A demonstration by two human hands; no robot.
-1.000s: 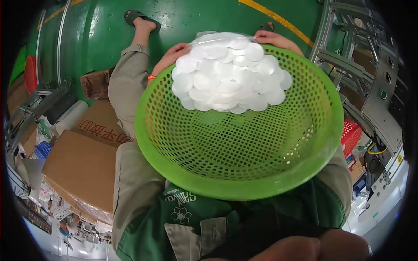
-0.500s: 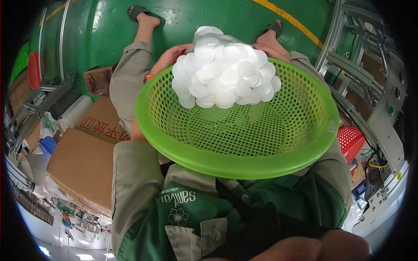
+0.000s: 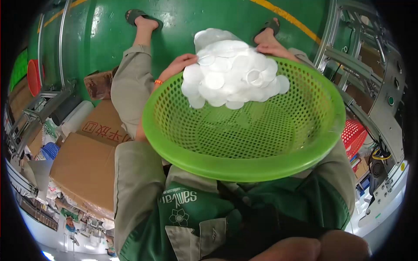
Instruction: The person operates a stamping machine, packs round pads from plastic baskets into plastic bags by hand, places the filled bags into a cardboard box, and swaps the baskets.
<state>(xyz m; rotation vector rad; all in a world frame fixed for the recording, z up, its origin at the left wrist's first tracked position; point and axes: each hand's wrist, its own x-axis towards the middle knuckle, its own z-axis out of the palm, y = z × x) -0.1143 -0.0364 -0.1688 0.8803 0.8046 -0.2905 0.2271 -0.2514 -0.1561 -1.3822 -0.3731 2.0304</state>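
A green perforated plastic basket [image 3: 244,167] rests across the lap. Against its far side lies a heap of thin white round discs [image 3: 230,74], spilling down onto the basket's bottom. Farther discs sit in a clear plastic bag [image 3: 213,38] at the far rim, its film hard to make out against them. My left hand [image 3: 179,65], with an orange band at the wrist, has its fingers closed at the left edge of the bag. At the opposite edge my right hand [image 3: 276,51] is closed too, its fingertips partly hidden behind the discs.
Brown cardboard boxes [image 3: 85,167] stand to the left of the legs. Metal frames rise on both sides, the right one [image 3: 387,126] carrying a panel with a green button. A red basket [image 3: 353,135] is at the right. People work in the distance at lower left.
The disc heap has shifted right and spread, with more of the far portion showing. My left hand has moved right and is more visible. The basket has moved slightly right in view.
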